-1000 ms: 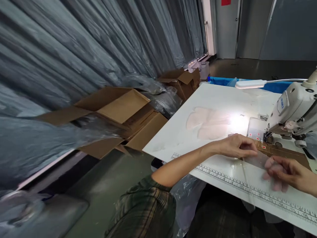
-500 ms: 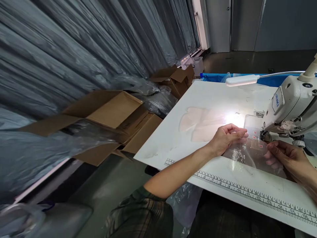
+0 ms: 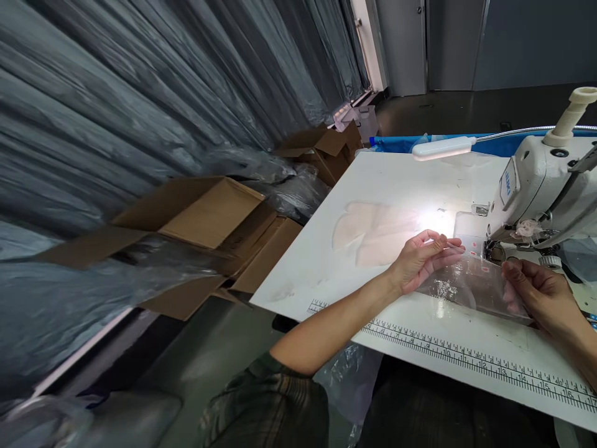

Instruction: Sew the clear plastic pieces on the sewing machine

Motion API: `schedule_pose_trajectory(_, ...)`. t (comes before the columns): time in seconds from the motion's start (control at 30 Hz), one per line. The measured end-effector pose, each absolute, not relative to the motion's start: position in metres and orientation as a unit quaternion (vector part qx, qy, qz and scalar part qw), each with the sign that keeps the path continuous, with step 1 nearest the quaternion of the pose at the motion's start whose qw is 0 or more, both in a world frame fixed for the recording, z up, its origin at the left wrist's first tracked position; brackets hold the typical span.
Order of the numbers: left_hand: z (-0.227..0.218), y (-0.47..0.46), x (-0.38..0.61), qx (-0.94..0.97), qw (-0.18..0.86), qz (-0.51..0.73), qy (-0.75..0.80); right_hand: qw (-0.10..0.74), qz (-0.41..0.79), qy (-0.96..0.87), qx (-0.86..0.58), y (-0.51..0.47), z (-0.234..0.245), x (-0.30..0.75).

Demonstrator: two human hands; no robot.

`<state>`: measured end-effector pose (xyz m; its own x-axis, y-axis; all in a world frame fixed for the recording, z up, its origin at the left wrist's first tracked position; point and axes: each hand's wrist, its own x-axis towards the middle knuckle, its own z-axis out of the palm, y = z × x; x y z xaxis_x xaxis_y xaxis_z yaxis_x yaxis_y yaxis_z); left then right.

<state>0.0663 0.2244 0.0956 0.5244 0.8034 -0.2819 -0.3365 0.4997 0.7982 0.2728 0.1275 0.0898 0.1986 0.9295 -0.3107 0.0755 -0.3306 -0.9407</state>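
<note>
A clear plastic sheet (image 3: 471, 287) with small red marks along its far edge is stretched between my two hands, just in front of the sewing machine (image 3: 536, 180). My left hand (image 3: 423, 256) pinches its upper left edge with thumb and fingers. At the right edge, my right hand (image 3: 538, 289) grips the sheet, some fingers showing through it from beneath. The sheet's far edge lies close to the needle area; whether it is under the presser foot I cannot tell. Pale pinkish cut pieces (image 3: 380, 233) lie flat to the left on the white table (image 3: 303, 264).
A lamp (image 3: 443, 148) on a bendy arm lights the table. A printed ruler (image 3: 448, 354) runs along the front edge. Open cardboard boxes (image 3: 212, 211) with clear plastic stand left of the table, before a grey curtain (image 3: 140, 93).
The view has shifted slightly to the right. My left hand's fingers have shifted and spread a little on the sheet's edge; my right hand still holds its side.
</note>
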Motion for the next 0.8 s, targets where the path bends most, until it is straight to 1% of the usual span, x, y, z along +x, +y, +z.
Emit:
schedule_pose_trajectory(0.1, 0.094, 0.228, 0.066, 0.396, 0.776, 0.346, 0.349, 0.411, 0.512, -0.41, -0.633, 0.127, 0.099, 0.27)
schedule_pose_trajectory(0.17, 0.098, 0.223, 0.062, 0.446, 0.757, 0.32, 0.356, 0.368, 0.57, -0.428, -0.597, 0.121, 0.11, 0.271)
schedule_pose_trajectory(0.23, 0.108, 0.21, 0.054, 0.51, 0.751, 0.238, 0.347, 0.281, 0.657, -0.443, -0.541, 0.105, 0.121, 0.277)
schedule_pose_trajectory(0.33, 0.126, 0.18, 0.037, 0.585, 0.754, 0.049, 0.295, 0.147, 0.758, -0.432, -0.466, 0.072, 0.13, 0.293)
schedule_pose_trajectory(0.4, 0.136, 0.167, 0.03, 0.616, 0.734, 0.01, 0.287, 0.114, 0.763, -0.443, -0.457, 0.056, 0.132, 0.305)
schedule_pose_trajectory(0.47, 0.138, 0.166, 0.029, 0.656, 0.694, 0.028, 0.294, 0.125, 0.731, -0.478, -0.471, 0.054, 0.132, 0.315)
schedule_pose_trajectory(0.53, 0.134, 0.178, 0.035, 0.719, 0.618, 0.074, 0.309, 0.167, 0.673, -0.513, -0.506, 0.068, 0.129, 0.32)
schedule_pose_trajectory(0.67, 0.119, 0.218, 0.059, 0.845, 0.373, 0.154, 0.35, 0.28, 0.507, -0.528, -0.622, 0.112, 0.115, 0.319)
schedule_pose_trajectory(0.73, 0.111, 0.237, 0.072, 0.884, 0.265, 0.153, 0.353, 0.289, 0.413, -0.559, -0.658, 0.127, 0.107, 0.317)
schedule_pose_trajectory(0.8, 0.103, 0.255, 0.084, 0.914, 0.174, 0.148, 0.335, 0.277, 0.325, -0.596, -0.68, 0.134, 0.101, 0.315)
